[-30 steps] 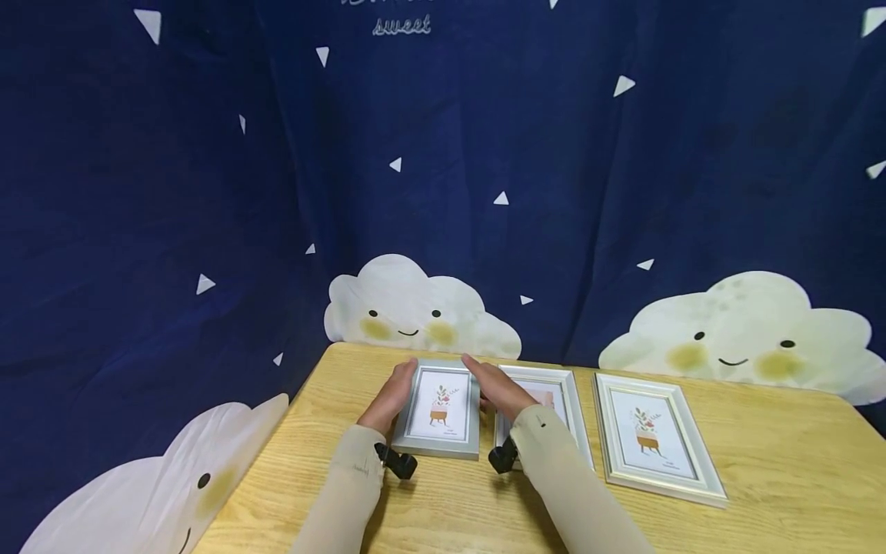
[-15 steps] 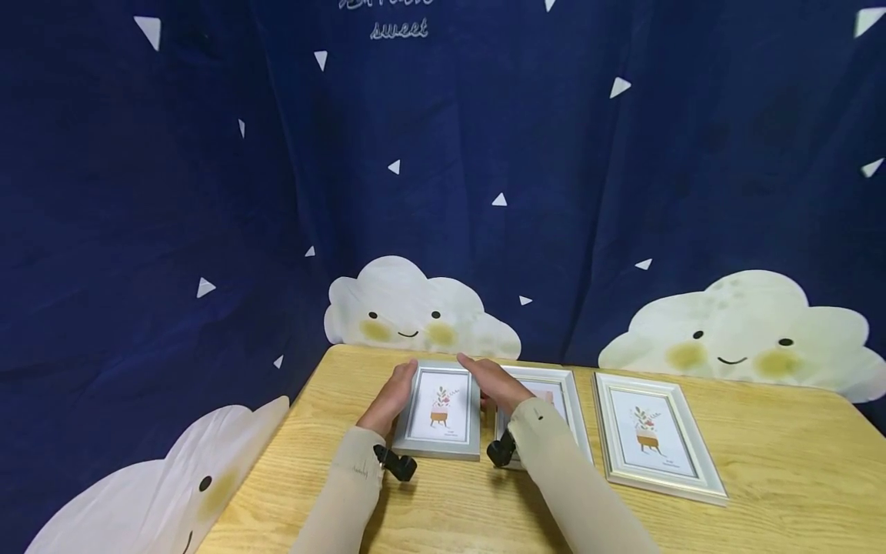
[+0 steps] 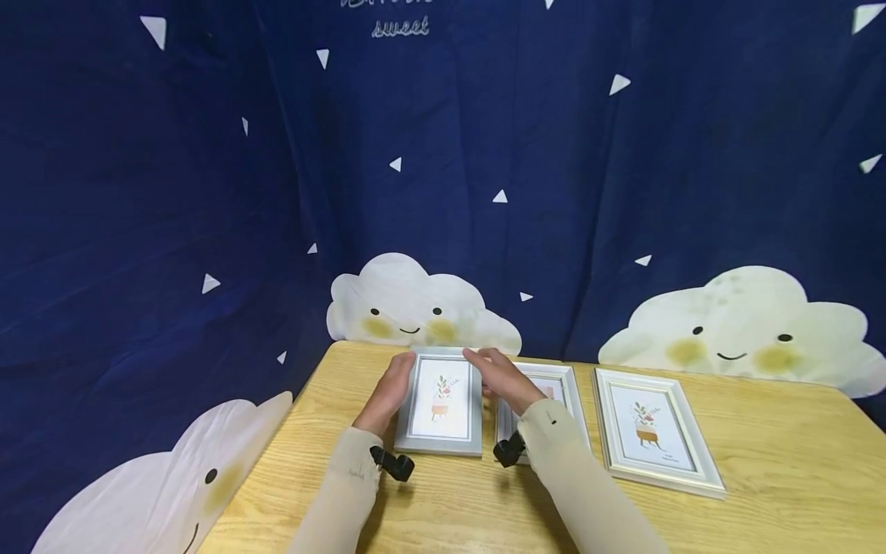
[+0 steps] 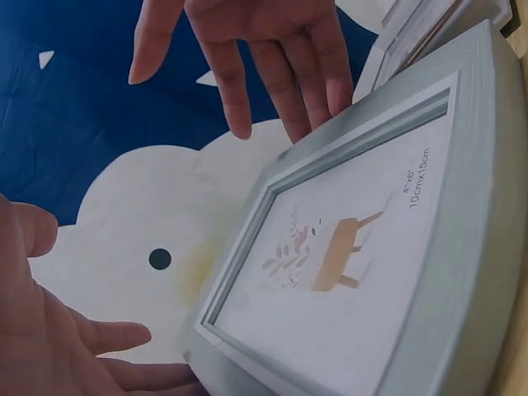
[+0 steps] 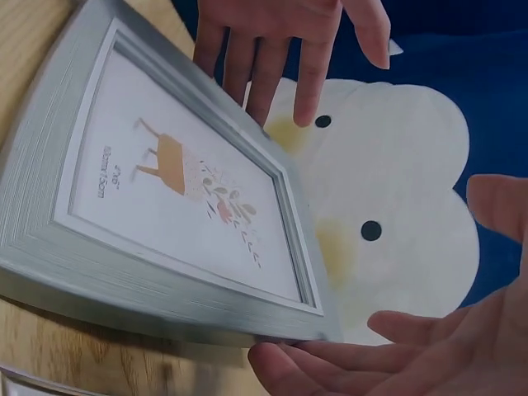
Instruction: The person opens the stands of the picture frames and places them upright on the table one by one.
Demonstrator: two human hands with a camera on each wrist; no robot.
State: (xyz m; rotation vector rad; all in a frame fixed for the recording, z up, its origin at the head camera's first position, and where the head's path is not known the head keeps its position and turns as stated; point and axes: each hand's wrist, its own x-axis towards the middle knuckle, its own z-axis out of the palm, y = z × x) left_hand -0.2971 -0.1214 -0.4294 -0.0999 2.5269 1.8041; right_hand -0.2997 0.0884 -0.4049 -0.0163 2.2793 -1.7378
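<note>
Grey picture frame [image 3: 443, 400], found over toward the far left corner of the desk [image 3: 443, 508], just in from the far edge. Had its long axis running pretty much from near edge to far edge, one narrow end toward each. Looked tipped rather than flat, with the far end up a bit and the near end probably down on the wood, though couldn't swear to the contact underneath.

Main thing to notice: sat square between the left grip [image 3: 389, 388] and the right grip [image 3: 508, 379], so directly right of one and directly left of the other. Couldn't call either side nearer, honestly. Seemed to be touched at both far corners.

As for pose: had both grips unclosed, fingers [image 4: 228, 91] straight and lost from sight behind the frame, thumbs [image 5: 367, 37] sticking up free of the rim, palms turned toward each other. Saw nothing pinched or curled around; couldn't make out the hidden fingertips. Had the left sleeve [image 3: 356, 469] and right sleeve [image 3: 577, 473] slanting inward from the near edge, pretty much mirrored.

Also had the right grip partly covering the middle white frame [image 3: 571, 400], just beside the grey one. Spotted the outer white frame [image 3: 656, 431] well to the right, slanted toward the near right corner.
</note>
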